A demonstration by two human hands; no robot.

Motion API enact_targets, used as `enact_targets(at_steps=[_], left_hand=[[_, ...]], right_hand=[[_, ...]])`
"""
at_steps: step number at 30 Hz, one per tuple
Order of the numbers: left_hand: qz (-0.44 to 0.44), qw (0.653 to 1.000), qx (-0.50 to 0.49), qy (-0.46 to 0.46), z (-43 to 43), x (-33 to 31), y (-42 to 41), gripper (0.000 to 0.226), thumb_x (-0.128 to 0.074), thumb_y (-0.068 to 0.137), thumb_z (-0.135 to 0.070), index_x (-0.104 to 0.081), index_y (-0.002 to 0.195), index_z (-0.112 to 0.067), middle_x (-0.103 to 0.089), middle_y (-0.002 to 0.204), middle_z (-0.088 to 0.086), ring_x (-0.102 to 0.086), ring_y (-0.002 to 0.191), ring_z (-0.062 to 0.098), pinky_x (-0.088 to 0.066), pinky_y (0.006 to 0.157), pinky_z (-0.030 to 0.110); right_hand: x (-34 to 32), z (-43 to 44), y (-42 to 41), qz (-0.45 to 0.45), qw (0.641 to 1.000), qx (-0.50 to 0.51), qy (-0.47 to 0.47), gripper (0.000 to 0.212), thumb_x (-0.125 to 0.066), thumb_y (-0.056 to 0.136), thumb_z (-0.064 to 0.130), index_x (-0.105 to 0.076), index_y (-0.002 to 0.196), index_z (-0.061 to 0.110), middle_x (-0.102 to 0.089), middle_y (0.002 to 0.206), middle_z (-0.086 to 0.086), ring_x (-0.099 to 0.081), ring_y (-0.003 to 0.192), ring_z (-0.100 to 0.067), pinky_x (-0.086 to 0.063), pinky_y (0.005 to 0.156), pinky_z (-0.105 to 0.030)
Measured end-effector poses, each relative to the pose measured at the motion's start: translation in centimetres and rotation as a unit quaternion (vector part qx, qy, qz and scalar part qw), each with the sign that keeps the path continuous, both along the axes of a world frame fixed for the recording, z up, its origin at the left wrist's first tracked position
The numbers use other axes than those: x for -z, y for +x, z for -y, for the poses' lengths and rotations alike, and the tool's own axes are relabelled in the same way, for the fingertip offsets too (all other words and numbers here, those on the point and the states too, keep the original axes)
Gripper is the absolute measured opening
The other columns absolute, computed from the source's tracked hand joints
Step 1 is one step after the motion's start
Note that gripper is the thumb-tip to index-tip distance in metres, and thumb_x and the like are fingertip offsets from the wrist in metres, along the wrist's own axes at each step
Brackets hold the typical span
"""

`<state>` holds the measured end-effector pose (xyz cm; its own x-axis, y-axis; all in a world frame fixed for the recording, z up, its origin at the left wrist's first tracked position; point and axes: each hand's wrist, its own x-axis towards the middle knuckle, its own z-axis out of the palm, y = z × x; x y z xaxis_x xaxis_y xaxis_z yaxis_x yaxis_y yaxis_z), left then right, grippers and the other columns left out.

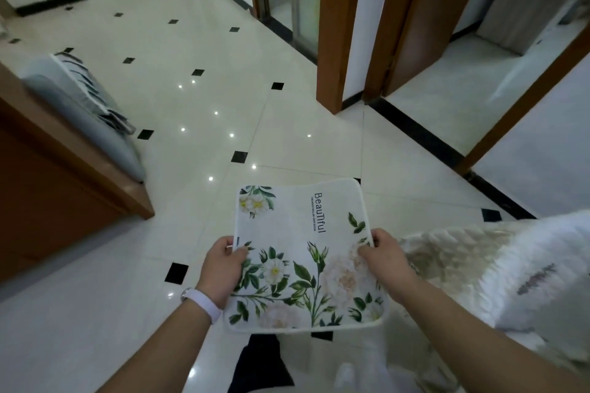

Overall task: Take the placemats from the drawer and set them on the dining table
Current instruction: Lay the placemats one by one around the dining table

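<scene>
- Two bare forearms are seen reaching forward from the bottom edge of the view, with a white wristband (204, 305) worn on the left wrist.
- Between the forearms, a dark trouser leg (261, 364) is seen over the floor; what lies pale and blurred beside it cannot be made out.
- A placemat (306, 258) is held flat out in front, above the floor and clear of any surface; whether it is one mat or a stack cannot be told.
- White cloth with a pale bound edge is shown, printed with green leaves, white and cream flowers, and the word "Beautiful" running along its length.
- Its left edge is pinched by the left hand (223, 268), with the thumb laid on top and the fingers tucked beneath.
- Its right edge is clamped the same way by the right hand (383, 257), thumb on the printed face.
- A glossy cream tiled floor (178, 41) with small black diamond insets is spread below, and ceiling lights are reflected in it.
- At the left, a wooden seat (64, 188) with a grey cushion (83, 124) is seen.
- At the right, a surface covered by a white quilted cloth (498, 271) is seen just beside the right forearm.
- Brown wooden door frames (338, 29) and open doorways are seen at the upper right.
</scene>
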<state>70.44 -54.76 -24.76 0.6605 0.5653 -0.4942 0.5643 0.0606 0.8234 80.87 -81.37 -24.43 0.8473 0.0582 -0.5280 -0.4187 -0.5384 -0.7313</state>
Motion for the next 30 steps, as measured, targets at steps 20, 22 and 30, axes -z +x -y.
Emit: enact_targets(at_steps=[20, 22, 30], left_hand=[[0.051, 0.956, 0.286, -0.036, -4.7, -1.1, 35.8, 0.013, -0.059, 0.09, -0.01, -0.062, 0.102, -0.013, -0.072, 0.089, 0.009, -0.07, 0.079, 0.025, -0.057, 0.07, 0.036], [0.048, 0.949, 0.309, -0.032, -2.8, -0.8, 38.5, 0.012, -0.06, 0.09, -0.009, -0.063, 0.1, -0.013, -0.072, 0.09, 0.01, -0.07, 0.079, 0.026, -0.057, 0.07, 0.037], [0.032, 0.934, 0.356, 0.013, 5.8, 0.1, 50.2, 0.012, -0.06, 0.091, -0.007, -0.063, 0.102, -0.01, -0.071, 0.089, 0.009, -0.068, 0.077, 0.024, -0.053, 0.063, 0.03]], right_hand=[[-3.5, -4.0, 18.0, 0.056, 0.961, 0.261, -0.072, 0.017, -0.053, 0.092, 0.015, -0.057, 0.108, 0.019, -0.062, 0.09, 0.004, -0.06, 0.077, -0.011, -0.043, 0.055, -0.023], [-2.8, -2.4, 19.6, 0.053, 0.954, 0.287, -0.061, 0.017, -0.053, 0.092, 0.015, -0.057, 0.108, 0.019, -0.063, 0.092, 0.002, -0.061, 0.079, -0.014, -0.046, 0.058, -0.025], [2.0, 5.1, 28.9, 0.019, 0.932, 0.361, 0.003, 0.017, -0.053, 0.09, 0.012, -0.058, 0.105, 0.015, -0.065, 0.093, -0.003, -0.064, 0.082, -0.02, -0.055, 0.068, -0.034]])
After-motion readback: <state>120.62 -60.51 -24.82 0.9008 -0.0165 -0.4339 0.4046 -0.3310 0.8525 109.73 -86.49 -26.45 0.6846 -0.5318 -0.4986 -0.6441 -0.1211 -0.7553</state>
